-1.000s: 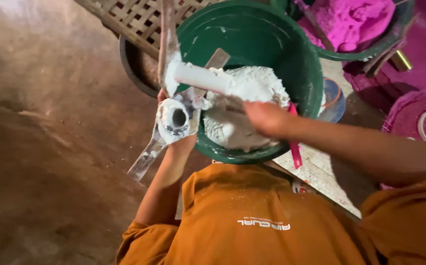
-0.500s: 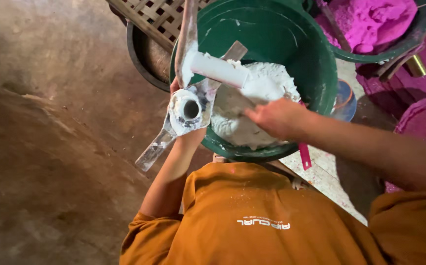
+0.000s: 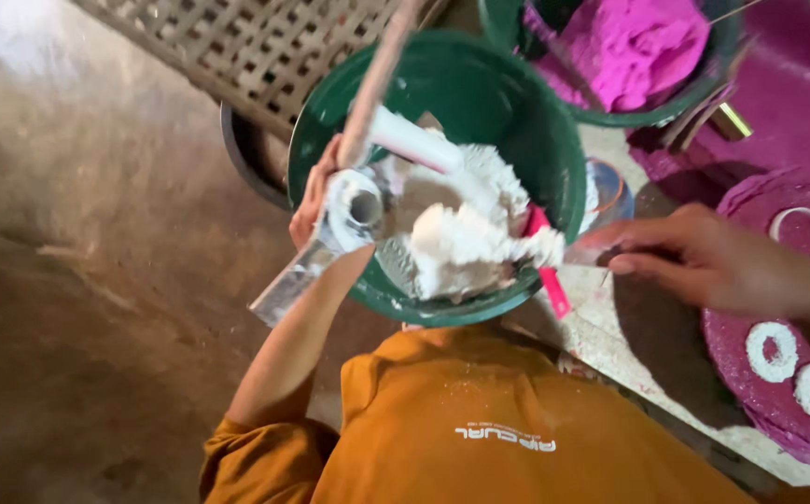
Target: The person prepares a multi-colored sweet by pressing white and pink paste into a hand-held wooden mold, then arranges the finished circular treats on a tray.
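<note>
My left hand [image 3: 316, 191] is clenched around a short white ring-shaped mould caked in paste [image 3: 356, 207], held at the near-left rim of the round green plastic basin [image 3: 554, 159]. A flat grey metal scraper blade [image 3: 293, 280] juts down and to the left from the same grip, and a thin wooden stick [image 3: 377, 79] rises past the hand; I cannot tell whether the hand grips the stick or it merely passes behind. My right hand [image 3: 704, 257] is released, fingers extended and holding nothing, hovering just right of the basin over the pale paste-smeared board [image 3: 648, 359]. The basin holds a heap of wet white paste [image 3: 466, 233], with a white cylindrical tube [image 3: 414, 142] lying across the top and a pink plastic handle [image 3: 547, 280] hanging over the near rim. I judge the paste soft, sticky and heavy for its bulk; it will sag and cling rather than pour. The coated mould should be slippery, so it is best held around its outer wall, clear of the open bore. To the right, white paste rings [image 3: 783, 353] rest on a round magenta tray [image 3: 797, 280]; these look fragile and should be lifted from beneath, not pinched.
</note>
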